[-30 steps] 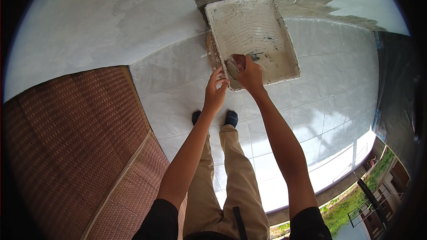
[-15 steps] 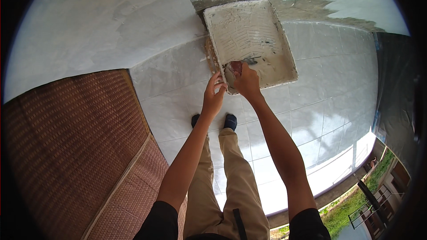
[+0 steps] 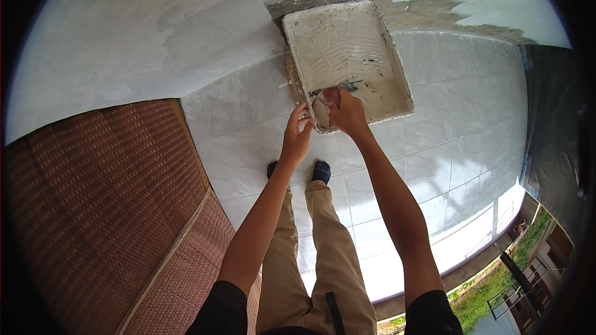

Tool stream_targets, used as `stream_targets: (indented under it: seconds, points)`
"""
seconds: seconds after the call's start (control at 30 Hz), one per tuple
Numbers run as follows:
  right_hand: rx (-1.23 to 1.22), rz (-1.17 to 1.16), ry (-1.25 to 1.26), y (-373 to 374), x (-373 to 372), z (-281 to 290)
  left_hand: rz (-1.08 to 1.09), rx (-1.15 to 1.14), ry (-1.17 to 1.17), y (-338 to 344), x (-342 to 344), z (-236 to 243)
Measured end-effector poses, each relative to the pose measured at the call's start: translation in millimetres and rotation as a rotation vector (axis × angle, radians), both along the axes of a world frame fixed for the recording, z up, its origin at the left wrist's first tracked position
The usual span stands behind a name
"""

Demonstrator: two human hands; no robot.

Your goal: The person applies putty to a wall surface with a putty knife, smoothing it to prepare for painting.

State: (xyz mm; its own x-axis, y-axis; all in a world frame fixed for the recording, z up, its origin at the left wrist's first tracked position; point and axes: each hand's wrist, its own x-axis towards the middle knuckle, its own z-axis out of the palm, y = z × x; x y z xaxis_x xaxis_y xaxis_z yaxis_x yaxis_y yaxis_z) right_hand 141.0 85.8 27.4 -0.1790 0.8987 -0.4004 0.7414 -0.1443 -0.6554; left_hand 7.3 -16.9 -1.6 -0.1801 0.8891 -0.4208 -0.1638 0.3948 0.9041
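Note:
A large paint tray coated in off-white paint or plaster lies tilted at the foot of the wall, its ribbed slope toward the far side. My left hand grips its near left rim, fingers outside and thumb near the edge. Inside the near left corner, my right hand is closed on a scraper with a reddish-brown handle. Its wide blade is smeared with the pale mix, and its edge is partly hidden. Dark streaks show in the mix just beyond the handle.
Grey floor tiles spread around my feet. Patchy white and grey walls rise ahead and at the left. A brown woven mat stands at the left, and a dark sheet hangs at the right. Something brown lies beside the tray.
My right hand and the scraper have shifted slightly nearer along the tray's left corner. The left hand keeps its place on the rim, and the tray has barely moved.

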Motion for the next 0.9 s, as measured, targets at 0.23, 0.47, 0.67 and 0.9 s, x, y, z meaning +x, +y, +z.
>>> stream_targets:
  seconds: [0.23, 0.47, 0.67, 0.9]
  points:
    - [-0.098, -0.022, 0.029, 5.0, -3.9, 12.8, -0.003, 0.002, -0.022, 0.9, -0.4, 1.6]
    - [-0.289, -0.123, 0.173, 17.4, 3.5, 11.9, -0.010, 0.012, -0.010, 1.7, 1.1, 4.3]
    - [-0.449, -0.223, 0.302, 21.5, 8.4, 4.7, 0.008, 0.028, -0.011, -0.1, 1.3, 0.7]
    - [-0.557, -0.247, 0.362, 29.0, 17.2, -6.6, 0.015, 0.039, -0.020, 0.1, 2.6, -6.0]
